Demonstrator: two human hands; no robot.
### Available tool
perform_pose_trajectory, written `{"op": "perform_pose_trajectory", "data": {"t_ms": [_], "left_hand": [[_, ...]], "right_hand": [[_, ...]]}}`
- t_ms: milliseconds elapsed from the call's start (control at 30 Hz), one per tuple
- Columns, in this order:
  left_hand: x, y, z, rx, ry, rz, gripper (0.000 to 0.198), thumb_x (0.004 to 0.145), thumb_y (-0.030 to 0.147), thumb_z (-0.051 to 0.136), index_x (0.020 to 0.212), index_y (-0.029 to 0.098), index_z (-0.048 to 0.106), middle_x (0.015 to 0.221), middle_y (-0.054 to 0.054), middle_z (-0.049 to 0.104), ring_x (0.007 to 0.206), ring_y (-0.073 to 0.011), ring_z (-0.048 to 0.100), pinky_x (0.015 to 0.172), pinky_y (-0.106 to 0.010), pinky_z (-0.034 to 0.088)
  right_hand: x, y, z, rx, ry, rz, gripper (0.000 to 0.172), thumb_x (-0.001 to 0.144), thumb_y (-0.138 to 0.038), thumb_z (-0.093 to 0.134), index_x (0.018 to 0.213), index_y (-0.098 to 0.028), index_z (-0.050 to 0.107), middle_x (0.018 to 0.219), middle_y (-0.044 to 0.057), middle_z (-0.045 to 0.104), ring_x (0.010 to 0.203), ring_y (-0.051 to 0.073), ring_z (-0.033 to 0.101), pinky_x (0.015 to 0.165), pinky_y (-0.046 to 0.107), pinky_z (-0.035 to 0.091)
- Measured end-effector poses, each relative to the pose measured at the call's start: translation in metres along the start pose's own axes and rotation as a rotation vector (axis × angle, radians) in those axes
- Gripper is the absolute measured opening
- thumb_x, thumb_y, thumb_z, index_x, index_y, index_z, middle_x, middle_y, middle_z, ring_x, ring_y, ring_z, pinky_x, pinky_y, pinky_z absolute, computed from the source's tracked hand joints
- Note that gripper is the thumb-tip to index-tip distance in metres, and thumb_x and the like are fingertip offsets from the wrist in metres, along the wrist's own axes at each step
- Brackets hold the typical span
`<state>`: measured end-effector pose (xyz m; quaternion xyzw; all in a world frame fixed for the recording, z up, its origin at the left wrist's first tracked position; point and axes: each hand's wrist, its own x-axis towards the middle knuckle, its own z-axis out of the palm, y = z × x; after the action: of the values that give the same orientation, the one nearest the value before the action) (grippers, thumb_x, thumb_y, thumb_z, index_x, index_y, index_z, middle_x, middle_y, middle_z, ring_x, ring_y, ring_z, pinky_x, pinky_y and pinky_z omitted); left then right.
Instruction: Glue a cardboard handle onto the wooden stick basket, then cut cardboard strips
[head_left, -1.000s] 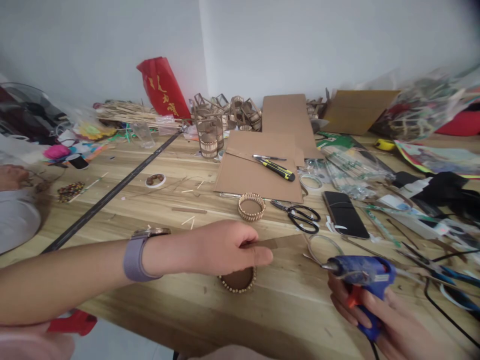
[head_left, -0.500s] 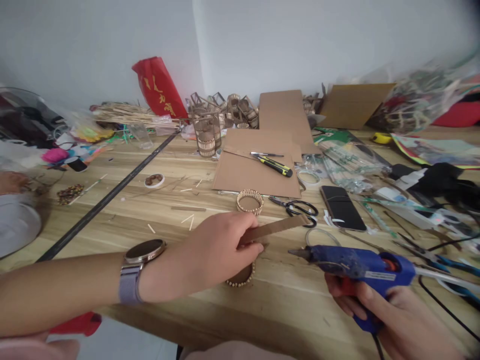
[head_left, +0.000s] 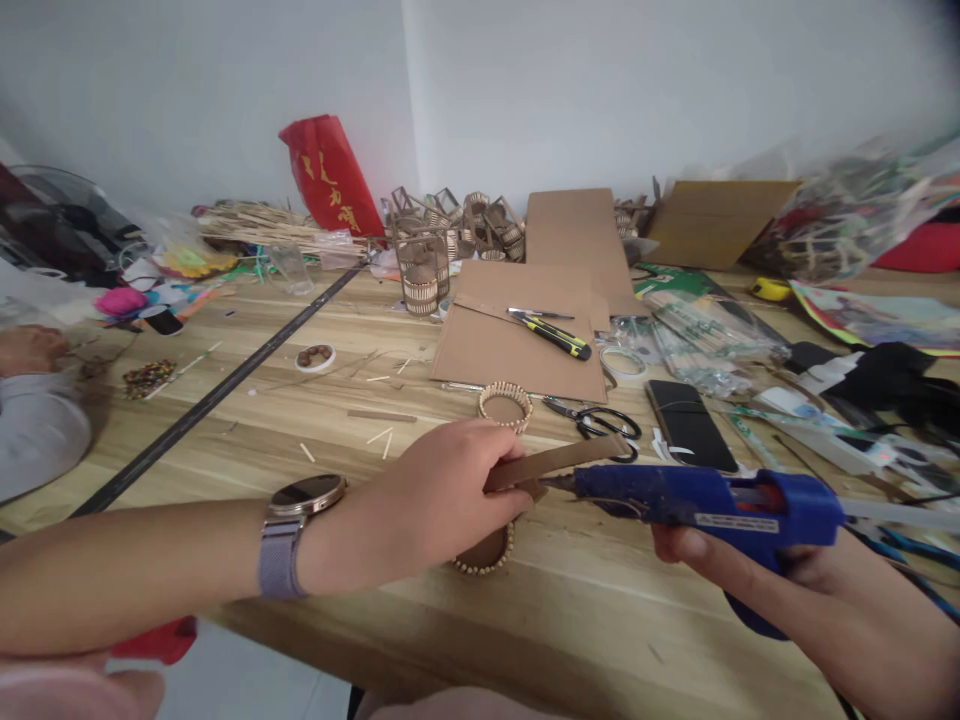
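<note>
My left hand (head_left: 442, 495), with a watch on the wrist, pinches one end of a brown cardboard strip (head_left: 559, 461) and holds it just above the wooden table. My right hand (head_left: 757, 575) grips a blue glue gun (head_left: 705, 500); its nozzle points left and sits right at the strip, close to my left fingers. Under my left hand lies a round cardboard base ringed with small sticks (head_left: 486, 553), partly hidden by the hand. A second ringed base (head_left: 505, 406) lies a little farther back.
Black scissors (head_left: 604, 425), a phone (head_left: 690, 427), a yellow-black utility knife (head_left: 553, 335) on cardboard sheets (head_left: 517, 350), stick-built baskets (head_left: 424, 275) and a red bag (head_left: 330, 178) crowd the table's back. Another person's arm (head_left: 34, 400) rests at the left edge.
My left hand lifted the cardboard strip off the table. My right hand swung the glue gun up and left until its nozzle reached the strip.
</note>
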<state>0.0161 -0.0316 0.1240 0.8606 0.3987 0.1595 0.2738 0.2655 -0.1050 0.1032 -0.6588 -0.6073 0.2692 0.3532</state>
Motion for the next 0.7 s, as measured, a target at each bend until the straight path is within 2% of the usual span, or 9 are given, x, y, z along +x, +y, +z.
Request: {"op": "perform_pose_trajectory", "data": {"t_ms": [100,233,367,700], "left_hand": [[0.000,-0.001,0.000,-0.017,-0.006,0.002,0.015,0.080,0.027,0.065,0.072,0.020,0.056,0.069,0.003,0.055,0.066,-0.0140,0.051,0.058,-0.026,0.032],[0.000,0.000,-0.001,-0.036,-0.014,-0.003,0.013,0.080,0.025,0.064,0.072,0.020,0.056,0.067,0.004,0.055,0.063,-0.0129,0.050,0.056,-0.026,0.031],[0.000,0.001,-0.002,-0.047,-0.008,0.007,0.012,0.079,0.023,0.064,0.071,0.019,0.056,0.067,0.004,0.055,0.063,-0.0123,0.049,0.056,-0.025,0.030],[0.002,0.002,-0.003,-0.031,-0.021,-0.006,0.014,0.079,0.024,0.064,0.070,0.019,0.055,0.065,0.003,0.054,0.062,-0.0129,0.049,0.056,-0.026,0.030]], "right_hand": [[0.005,-0.007,-0.003,-0.048,-0.149,-0.060,0.033,0.069,-0.061,0.068,0.071,-0.029,0.075,0.061,0.000,0.071,0.052,0.019,0.062,0.048,0.026,0.053],[0.007,-0.014,0.000,-0.058,-0.141,-0.086,0.036,0.068,-0.064,0.067,0.069,-0.029,0.073,0.060,0.001,0.071,0.051,0.021,0.061,0.042,0.026,0.050],[0.007,-0.017,0.002,-0.076,-0.110,-0.095,0.033,0.071,-0.062,0.066,0.069,-0.029,0.072,0.059,0.001,0.071,0.051,0.020,0.060,0.043,0.026,0.048],[0.011,-0.014,-0.002,-0.074,-0.169,-0.080,0.023,0.067,-0.052,0.073,0.071,-0.030,0.073,0.057,0.001,0.070,0.049,0.020,0.058,0.040,0.026,0.047]]}}
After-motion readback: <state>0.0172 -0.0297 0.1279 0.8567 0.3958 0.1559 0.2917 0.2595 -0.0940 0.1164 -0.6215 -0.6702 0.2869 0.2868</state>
